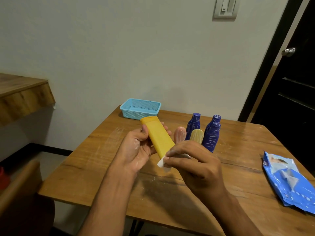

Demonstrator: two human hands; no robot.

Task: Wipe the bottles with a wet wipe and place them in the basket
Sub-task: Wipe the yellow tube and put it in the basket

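My left hand (136, 149) grips a flat yellow bottle (157, 136) above the middle of the wooden table (238, 167), tilted with its cap end away from me. My right hand (196, 162) pinches a white wet wipe (162, 163) against the bottle's near end. Behind them stand two dark blue bottles (193, 126) (212, 133) streaked with white, a small pink bottle (179, 134) and a small pale yellow bottle (196, 135). A light blue basket (140, 109) with nothing visible inside sits at the table's far left corner.
A blue pack of wet wipes (288, 181) lies at the table's right edge. White smears mark the tabletop on the left. A wooden shelf (22, 92) juts from the wall at left, a chair back (18, 183) is near left, and a dark door (293, 74) stands at right.
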